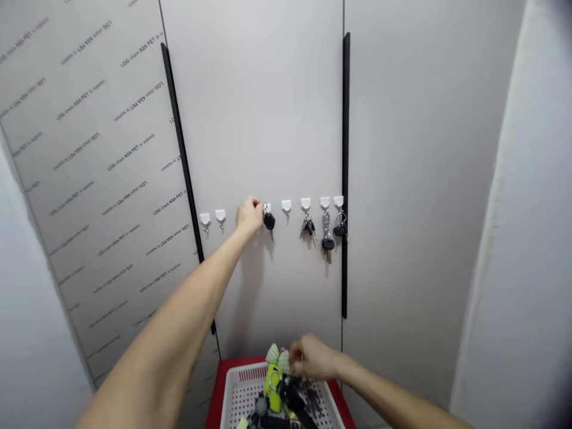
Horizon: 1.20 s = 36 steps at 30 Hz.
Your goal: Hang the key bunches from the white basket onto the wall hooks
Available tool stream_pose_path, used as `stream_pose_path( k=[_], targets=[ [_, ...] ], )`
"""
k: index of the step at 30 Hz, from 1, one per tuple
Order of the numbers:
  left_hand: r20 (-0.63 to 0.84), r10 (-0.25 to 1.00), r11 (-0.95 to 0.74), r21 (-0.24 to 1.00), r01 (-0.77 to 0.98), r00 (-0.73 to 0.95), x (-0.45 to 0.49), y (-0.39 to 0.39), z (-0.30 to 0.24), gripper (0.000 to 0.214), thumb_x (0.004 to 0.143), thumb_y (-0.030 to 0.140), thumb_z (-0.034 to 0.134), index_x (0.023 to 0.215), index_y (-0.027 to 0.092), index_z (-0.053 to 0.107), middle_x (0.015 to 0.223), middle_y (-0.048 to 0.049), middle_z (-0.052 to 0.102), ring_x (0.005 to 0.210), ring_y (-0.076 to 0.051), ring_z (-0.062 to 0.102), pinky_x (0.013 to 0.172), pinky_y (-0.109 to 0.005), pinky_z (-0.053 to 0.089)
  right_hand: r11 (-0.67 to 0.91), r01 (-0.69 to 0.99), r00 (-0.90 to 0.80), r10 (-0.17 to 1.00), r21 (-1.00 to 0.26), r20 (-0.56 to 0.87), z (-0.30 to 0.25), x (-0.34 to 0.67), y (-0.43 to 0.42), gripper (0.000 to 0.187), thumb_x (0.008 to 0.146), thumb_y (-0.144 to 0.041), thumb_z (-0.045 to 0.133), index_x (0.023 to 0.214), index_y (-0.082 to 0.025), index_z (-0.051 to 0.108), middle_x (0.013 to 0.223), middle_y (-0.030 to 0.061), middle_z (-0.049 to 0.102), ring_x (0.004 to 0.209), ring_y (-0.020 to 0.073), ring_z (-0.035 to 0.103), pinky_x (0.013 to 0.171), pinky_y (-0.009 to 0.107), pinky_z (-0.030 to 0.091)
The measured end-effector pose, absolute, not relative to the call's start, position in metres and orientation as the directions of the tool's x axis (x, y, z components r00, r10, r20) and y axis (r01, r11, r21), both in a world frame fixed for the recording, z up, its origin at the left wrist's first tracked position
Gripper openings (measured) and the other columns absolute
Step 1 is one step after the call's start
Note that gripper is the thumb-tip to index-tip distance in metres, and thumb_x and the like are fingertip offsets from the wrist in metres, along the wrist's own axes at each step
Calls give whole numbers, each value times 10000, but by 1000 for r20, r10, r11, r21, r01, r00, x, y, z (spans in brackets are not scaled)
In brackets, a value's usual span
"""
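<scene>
While the left hand (249,215) reaches up to a pale grey cabinet door (268,107), its fingers are drawn together at the split ring (265,208) of a black-fobbed key (269,221) that hangs from a white adhesive hook. The arm runs out from the lower left, nearly straight, with the wrist bent slightly. The back of the hand hides the fingertips, so I cannot tell whether they are clamped on the ring or only beside it.

The row of white hooks (286,206) runs nearly level across the door. Two bare hooks sit left of the hand and another bare one just right of the black-fobbed key. Further right hang a small bunch of keys (308,227), a black-headed key on a metal clip (328,241), and a black-fobbed set (339,230) close beside a long black door handle (345,179).

Low down, the right hand (313,359) hovers over a white perforated plastic basket (236,387), its fingers curled together; whether they hold anything, I cannot tell. Below them lie metal keys (311,398), a yellow-green key holder (272,387) and green patterned fabric charms (277,357).

The basket sits on a red stand (218,387). The left-hand door panel (89,179) has slanted repeated printing that reads "LOG chem ASA PET".
</scene>
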<state>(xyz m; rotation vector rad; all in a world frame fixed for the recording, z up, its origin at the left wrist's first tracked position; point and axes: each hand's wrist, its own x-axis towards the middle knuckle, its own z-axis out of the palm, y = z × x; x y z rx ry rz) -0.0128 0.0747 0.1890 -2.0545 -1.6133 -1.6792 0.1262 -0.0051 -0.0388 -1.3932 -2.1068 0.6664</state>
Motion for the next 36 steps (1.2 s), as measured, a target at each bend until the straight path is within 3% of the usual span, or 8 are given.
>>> stream_pose_path(
  k=[3, 5, 8, 16, 20, 25, 29, 36],
  targets=[
    [692, 722, -350, 370, 861, -4, -7, 73, 202, 126, 639, 231, 404, 668, 165, 508, 675, -35, 547, 676, -140, 497, 619, -246, 353, 387, 673, -146, 905, -631, 400, 15, 139, 15, 193, 598, -223, 452, 764, -200, 549, 768, 62, 568, 633, 136, 495, 602, 247, 390],
    [647, 761, -305, 293, 906, 47, -3, 75, 206, 107, 622, 215, 427, 639, 157, 516, 679, -54, 553, 683, -153, 505, 614, -245, 353, 425, 696, 114, 730, -579, 673, 63, 148, 33, 284, 643, -262, 404, 894, -160, 490, 903, 88, 517, 764, 155, 478, 693, 274, 369],
    [649, 761, -306, 355, 884, 2, 2, 81, 207, 122, 623, 221, 424, 647, 158, 525, 686, -67, 564, 683, -159, 509, 606, -249, 357, 375, 776, 227, 585, -508, 779, 116, 158, 55, 383, 629, -294, 422, 979, -141, 421, 931, 91, 488, 828, 172, 453, 731, 302, 344],
    [687, 664, -496, 700, 514, -295, -14, 81, 219, 133, 637, 211, 393, 666, 136, 500, 618, -19, 534, 569, -90, 479, 569, -209, 363, 317, 732, 319, 622, -603, 715, 154, 161, 63, 341, 585, -263, 428, 904, -143, 445, 732, 38, 523, 655, 134, 478, 622, 263, 370],
    [670, 740, -600, 700, 387, -65, -15, 50, 201, 84, 619, 183, 415, 610, 131, 480, 526, 23, 476, 477, -59, 428, 519, -189, 351, 378, 722, 315, 567, -579, 762, 175, 163, 58, 288, 576, -234, 439, 846, -157, 503, 779, 26, 532, 706, 119, 474, 649, 252, 370],
    [511, 800, -600, 700, 389, 315, -25, 13, 129, 67, 602, 172, 432, 548, 136, 450, 462, 47, 426, 440, -48, 389, 471, -171, 318, 323, 623, 149, 845, -713, 513, 188, 184, 55, 212, 526, -112, 518, 736, -115, 545, 545, 1, 526, 498, 89, 472, 521, 246, 395],
    [249, 857, -423, 840, 339, 452, -40, 4, 69, 49, 594, 185, 432, 580, 138, 435, 468, 52, 416, 436, -46, 383, 464, -170, 316, 324, 434, 188, 880, -841, 436, 206, 195, 57, 72, 569, -106, 516, 638, -91, 529, 474, -2, 501, 412, 65, 452, 423, 217, 388],
    [-42, 858, -203, 888, 413, 513, -44, -10, -6, 53, 581, 183, 411, 579, 136, 435, 452, 59, 392, 408, -44, 350, 417, -165, 270, 396, 708, -52, 854, -584, 517, 204, 146, 54, 118, 575, -111, 478, 654, -118, 565, 453, -12, 510, 420, 72, 462, 466, 207, 386]
  ],
)
